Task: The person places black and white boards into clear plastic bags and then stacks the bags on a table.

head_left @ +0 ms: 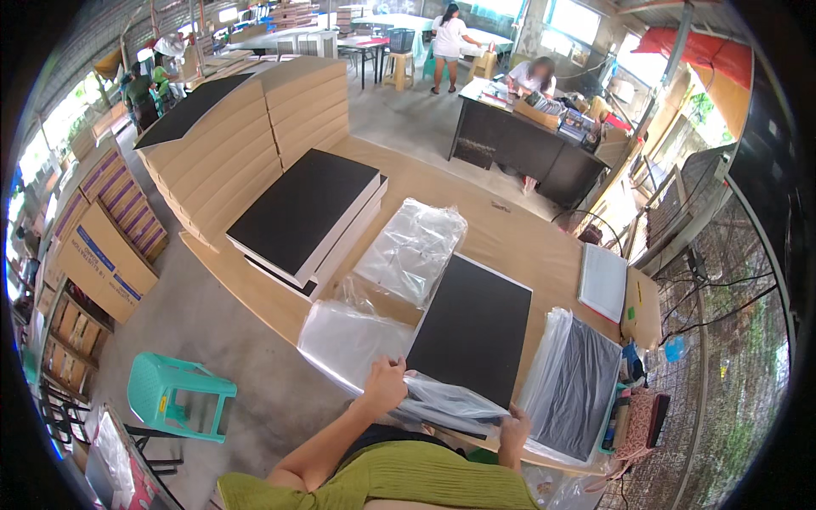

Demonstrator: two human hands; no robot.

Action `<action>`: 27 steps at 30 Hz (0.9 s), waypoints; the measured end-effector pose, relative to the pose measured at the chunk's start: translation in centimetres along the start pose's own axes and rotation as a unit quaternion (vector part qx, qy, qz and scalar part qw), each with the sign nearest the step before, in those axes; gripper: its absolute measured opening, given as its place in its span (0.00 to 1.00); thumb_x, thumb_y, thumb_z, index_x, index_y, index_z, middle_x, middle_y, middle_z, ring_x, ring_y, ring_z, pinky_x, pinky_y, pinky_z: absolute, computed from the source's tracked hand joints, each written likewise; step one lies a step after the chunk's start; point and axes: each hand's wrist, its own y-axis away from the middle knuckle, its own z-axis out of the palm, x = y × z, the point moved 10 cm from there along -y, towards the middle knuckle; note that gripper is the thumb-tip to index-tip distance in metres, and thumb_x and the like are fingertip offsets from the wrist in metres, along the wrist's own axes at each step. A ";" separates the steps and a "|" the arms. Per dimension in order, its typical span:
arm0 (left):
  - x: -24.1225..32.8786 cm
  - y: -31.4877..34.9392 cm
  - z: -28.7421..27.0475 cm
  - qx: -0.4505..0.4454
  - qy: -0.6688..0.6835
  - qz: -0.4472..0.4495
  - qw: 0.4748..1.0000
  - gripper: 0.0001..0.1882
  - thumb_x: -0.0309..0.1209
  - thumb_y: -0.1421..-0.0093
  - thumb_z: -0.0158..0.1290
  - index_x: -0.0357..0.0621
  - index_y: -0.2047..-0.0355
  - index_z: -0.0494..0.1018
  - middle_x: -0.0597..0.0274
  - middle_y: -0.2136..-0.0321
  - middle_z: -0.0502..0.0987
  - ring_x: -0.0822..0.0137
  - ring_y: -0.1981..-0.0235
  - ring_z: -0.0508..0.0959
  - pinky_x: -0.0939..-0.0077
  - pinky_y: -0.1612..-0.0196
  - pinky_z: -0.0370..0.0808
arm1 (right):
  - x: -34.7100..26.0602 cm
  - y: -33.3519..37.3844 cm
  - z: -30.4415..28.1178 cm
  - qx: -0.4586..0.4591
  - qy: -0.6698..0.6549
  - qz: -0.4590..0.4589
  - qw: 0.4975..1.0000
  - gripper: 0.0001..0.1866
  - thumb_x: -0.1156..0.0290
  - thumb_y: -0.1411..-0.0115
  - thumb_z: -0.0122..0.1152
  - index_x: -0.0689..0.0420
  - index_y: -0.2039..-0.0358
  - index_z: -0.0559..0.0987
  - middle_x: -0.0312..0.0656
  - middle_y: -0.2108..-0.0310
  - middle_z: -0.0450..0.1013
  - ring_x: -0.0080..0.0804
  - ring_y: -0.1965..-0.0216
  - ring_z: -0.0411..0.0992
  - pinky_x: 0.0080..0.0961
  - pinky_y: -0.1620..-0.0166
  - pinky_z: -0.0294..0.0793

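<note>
A flat black board with pale edges lies on the brown-covered table in front of me. Along its near edge, a clear plastic bag is bunched up between my hands. My left hand pinches the plastic by the board's near left corner. At the near right corner, my right hand has its fingers closed on the same plastic. To the left lies a loose clear plastic sheet, with a pile of clear plastic bags beyond it. Plastic-wrapped dark boards rest on the right.
Black-topped white boards are stacked farther left, beside a tall row of brown cartons. A green stool stands on the floor at left. Beyond the table, a person sits at a dark desk; another person stands farther back.
</note>
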 end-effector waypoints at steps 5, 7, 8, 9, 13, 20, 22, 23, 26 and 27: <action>0.0 1.5 -1.7 0.024 0.075 0.015 0.997 0.24 0.25 0.49 0.50 0.34 0.49 0.68 0.41 0.72 0.76 0.41 0.69 0.76 0.55 0.62 0.71 | -1.0 1.7 -1.5 -0.011 -0.303 0.173 0.937 0.18 0.82 0.56 0.59 0.70 0.61 0.78 0.44 0.70 0.76 0.31 0.68 0.73 0.25 0.60 0.71; -0.3 1.6 -1.4 -0.033 0.117 0.002 0.993 0.29 0.25 0.49 0.50 0.42 0.44 0.62 0.40 0.67 0.76 0.44 0.70 0.76 0.57 0.63 0.71 | 0.6 2.3 -1.7 -0.055 -0.274 0.221 0.934 0.21 0.81 0.53 0.57 0.66 0.54 0.75 0.43 0.63 0.74 0.31 0.63 0.72 0.27 0.63 0.70; -0.1 1.7 -1.7 -0.061 0.137 -0.007 0.989 0.33 0.25 0.49 0.50 0.45 0.41 0.60 0.40 0.64 0.75 0.45 0.70 0.76 0.59 0.63 0.71 | 1.3 2.8 -1.4 -0.073 -0.287 0.249 0.922 0.23 0.80 0.51 0.56 0.63 0.52 0.73 0.40 0.61 0.73 0.30 0.61 0.70 0.29 0.65 0.69; 0.6 1.8 -2.4 -0.076 0.157 -0.003 0.985 0.35 0.25 0.49 0.50 0.50 0.39 0.56 0.44 0.59 0.73 0.49 0.71 0.76 0.61 0.64 0.71 | 2.4 3.2 -1.3 -0.092 -0.299 0.277 0.909 0.24 0.79 0.50 0.55 0.61 0.49 0.72 0.37 0.58 0.72 0.30 0.60 0.69 0.31 0.68 0.68; 4.1 2.1 -5.0 -0.171 0.269 0.039 0.947 0.43 0.28 0.48 0.52 0.60 0.34 0.43 0.58 0.41 0.63 0.67 0.74 0.70 0.72 0.67 0.71 | 3.3 4.0 -0.4 -0.157 -0.365 0.331 0.856 0.26 0.79 0.50 0.55 0.57 0.47 0.69 0.38 0.57 0.70 0.34 0.58 0.68 0.34 0.71 0.69; 7.8 1.4 -7.6 -0.245 0.616 0.107 0.741 0.39 0.32 0.45 0.50 0.48 0.35 0.46 0.67 0.34 0.45 0.71 0.47 0.66 0.78 0.49 0.66 | -10.0 2.2 -3.1 -0.152 -0.421 0.065 0.892 0.23 0.76 0.52 0.60 0.58 0.54 0.70 0.44 0.65 0.72 0.39 0.56 0.69 0.37 0.46 0.65; 8.3 0.7 -8.9 -0.222 0.690 0.121 0.678 0.38 0.33 0.44 0.50 0.43 0.35 0.47 0.64 0.34 0.46 0.69 0.39 0.59 0.76 0.43 0.61 | -13.9 0.5 -5.1 -0.131 -0.422 -0.099 0.892 0.18 0.71 0.51 0.59 0.59 0.58 0.72 0.46 0.68 0.72 0.40 0.56 0.70 0.38 0.44 0.63; 8.8 0.4 -9.9 -0.210 0.723 0.118 0.648 0.37 0.34 0.43 0.50 0.40 0.36 0.48 0.62 0.34 0.46 0.69 0.37 0.56 0.75 0.40 0.59 | -16.0 0.2 -6.1 -0.112 -0.428 -0.158 0.883 0.16 0.69 0.50 0.59 0.60 0.60 0.73 0.46 0.69 0.72 0.40 0.57 0.70 0.38 0.44 0.63; 10.8 -0.9 -12.3 -0.205 0.782 0.114 0.578 0.34 0.45 0.40 0.47 0.39 0.39 0.55 0.59 0.37 0.54 0.67 0.43 0.66 0.73 0.43 0.63 | -23.8 -0.1 -8.9 -0.042 -0.462 -0.297 0.834 0.16 0.60 0.48 0.58 0.62 0.67 0.76 0.47 0.71 0.72 0.40 0.62 0.72 0.40 0.44 0.64; 11.4 -1.4 -13.4 -0.201 0.796 0.113 0.560 0.35 0.48 0.40 0.47 0.39 0.39 0.57 0.58 0.38 0.57 0.66 0.44 0.68 0.73 0.43 0.64 | -25.3 -0.7 -9.3 -0.013 -0.425 -0.322 0.846 0.16 0.60 0.48 0.59 0.62 0.68 0.76 0.46 0.72 0.72 0.37 0.65 0.71 0.36 0.47 0.66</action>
